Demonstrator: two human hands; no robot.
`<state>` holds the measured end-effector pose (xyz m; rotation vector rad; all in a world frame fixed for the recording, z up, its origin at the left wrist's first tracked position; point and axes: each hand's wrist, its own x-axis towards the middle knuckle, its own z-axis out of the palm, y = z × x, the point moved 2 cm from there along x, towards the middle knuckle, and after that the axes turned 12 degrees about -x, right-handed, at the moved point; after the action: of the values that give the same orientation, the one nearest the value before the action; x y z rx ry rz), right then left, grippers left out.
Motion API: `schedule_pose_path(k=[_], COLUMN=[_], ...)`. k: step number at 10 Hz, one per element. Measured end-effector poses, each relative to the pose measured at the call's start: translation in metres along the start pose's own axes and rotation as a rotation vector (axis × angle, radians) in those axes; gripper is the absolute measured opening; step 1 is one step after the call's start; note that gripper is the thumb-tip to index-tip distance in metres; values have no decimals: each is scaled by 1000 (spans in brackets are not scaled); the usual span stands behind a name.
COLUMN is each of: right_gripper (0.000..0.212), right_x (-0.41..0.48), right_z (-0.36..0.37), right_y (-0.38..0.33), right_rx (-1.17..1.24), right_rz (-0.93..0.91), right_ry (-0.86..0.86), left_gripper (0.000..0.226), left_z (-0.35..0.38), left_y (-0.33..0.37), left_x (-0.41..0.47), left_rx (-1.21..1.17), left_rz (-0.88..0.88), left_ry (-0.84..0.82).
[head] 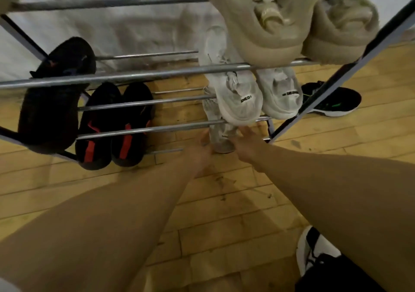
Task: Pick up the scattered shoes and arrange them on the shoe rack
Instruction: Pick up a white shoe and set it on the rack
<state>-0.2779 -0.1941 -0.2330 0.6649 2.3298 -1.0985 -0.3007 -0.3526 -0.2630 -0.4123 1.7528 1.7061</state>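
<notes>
Left hand (199, 150), right hand (243, 143) flank pale shoe (222, 145) | bottom tier, shoe rack (134, 76)

On the rack (125, 76), a left pair (101, 116) sits low; at right, a top pair (258, 33) lies above a middle pair (242, 98).

- This looks like a home, probably the corner where shoes are kept.
- A metal shoe rack (139, 76) with thin bars runs from 9 to 2 o'clock, in front of a plain white wall (112, 27) at 11 o'clock.
- Everyday pairs sit on it: black shoes with red stripes (112, 130) at 9 o'clock, pale sneakers (242, 103) at 1 o'clock.
- The wooden plank floor (224, 213) at 6 o'clock has dark marks.
</notes>
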Motion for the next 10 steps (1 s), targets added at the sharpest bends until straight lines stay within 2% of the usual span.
schedule_pose_path(k=[1, 2, 3, 4, 6, 7, 8, 9, 10], right_gripper=[37, 42, 51, 45, 31, 29, 35, 37, 33], right_x=[5, -6, -34, -77, -197, -253, -299, -340, -374], right_z=[8, 4, -8, -24, -59, -74, -88, -99, -106], right_y=[-3, -3, -1, -7, -34, -45, -63, -93, -122], right_rx=[68, 71, -6, 6, -90, -134, -125, 6, 110], right_rz=[37, 68, 48, 33, 5, 5, -31, -115, -258], right_ry=[0, -21, -39, 21, -51, -90, -123, -146, -212], left_gripper=[54, 60, 50, 42, 31, 25, 23, 46, 53], left_z=[4, 12, 18, 26, 27, 21, 9, -11, -38], left_y=[-9, -4, 9, 24, 41, 52, 74, 107, 135], left_x=[8, -2, -39, -86, -205, -268, -320, -366, -408], left_rx=[18, -27, -14, -52, 12, 37, 41, 93, 155], left_rz=[-55, -79, -58, -51, -91, -115, -106, -8, 142], left_ry=[63, 74, 60, 50, -88, -206, -253, -262, -185])
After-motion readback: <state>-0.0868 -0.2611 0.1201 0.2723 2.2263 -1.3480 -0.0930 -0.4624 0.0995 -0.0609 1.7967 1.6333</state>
